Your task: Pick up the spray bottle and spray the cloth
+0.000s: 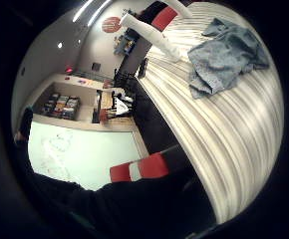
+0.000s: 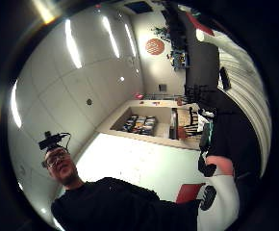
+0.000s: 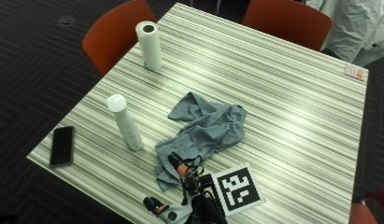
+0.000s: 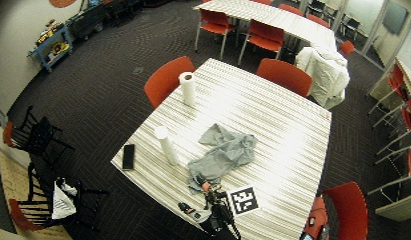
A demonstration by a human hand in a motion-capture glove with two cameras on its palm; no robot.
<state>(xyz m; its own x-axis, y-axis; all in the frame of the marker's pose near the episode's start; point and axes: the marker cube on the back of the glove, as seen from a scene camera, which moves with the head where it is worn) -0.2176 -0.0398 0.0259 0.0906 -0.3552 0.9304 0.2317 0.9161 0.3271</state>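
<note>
spray bottle (image 3: 126, 122) upright, apart from gloved hand (image 3: 182, 193), beside cloth (image 3: 204, 130)

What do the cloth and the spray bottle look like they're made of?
The cloth looks like soft woven fabric, grey-blue and matte: it lies crumpled in folds. The spray bottle seems to be white plastic with a smooth finish, though coated metal can't be ruled out.

Striped table (image 3: 291, 93), red chairs (image 3: 110, 37), dark carpet (image 3: 36, 70).

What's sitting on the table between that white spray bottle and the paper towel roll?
Nothing: in the outside view, only bare striped table runs between the spray bottle and the paper towel roll. The cloth lies off to one side.
</note>
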